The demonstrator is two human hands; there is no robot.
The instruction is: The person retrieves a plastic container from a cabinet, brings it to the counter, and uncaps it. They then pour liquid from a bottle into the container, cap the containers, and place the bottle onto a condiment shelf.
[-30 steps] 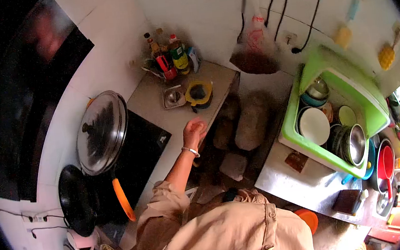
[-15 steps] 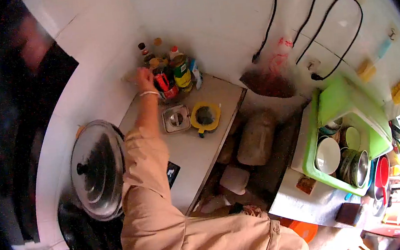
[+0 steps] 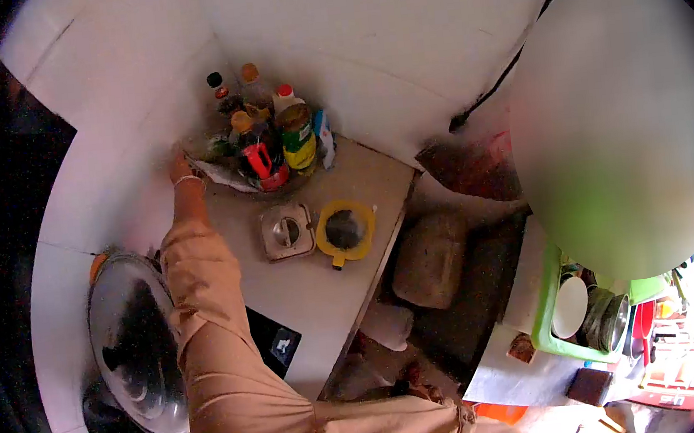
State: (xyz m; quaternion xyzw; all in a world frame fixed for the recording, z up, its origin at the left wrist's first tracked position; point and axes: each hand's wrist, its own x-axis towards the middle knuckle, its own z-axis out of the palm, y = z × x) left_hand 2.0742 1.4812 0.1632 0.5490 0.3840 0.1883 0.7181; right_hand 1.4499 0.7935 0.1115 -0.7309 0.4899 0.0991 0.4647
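Note:
My left hand [image 3: 181,166], with a bracelet at the wrist, reaches to the back left corner of the counter [image 3: 298,313], close to the wall. It is small and dim, and its fingers cannot be made out. Beside it runs a whitish strip [image 3: 226,175] along the front of a cluster of bottles. Among them are a dark bottle with a red handle-like part [image 3: 260,160], a jar with a green and yellow label [image 3: 299,142] and a red-capped bottle [image 3: 286,97]. My right hand is out of sight.
A square metal container [image 3: 286,231] and a yellow-rimmed container [image 3: 345,227] stand on the counter, with a black flat object [image 3: 275,340] nearer me. A large lidded pot [image 3: 136,354] is at left. Bowls fill a green rack [image 3: 549,301] at right. A blurred patch covers the upper right.
My left hand has moved left, away from the bottles and toward the wall. The view has shifted, and a blurred patch now hides the upper right.

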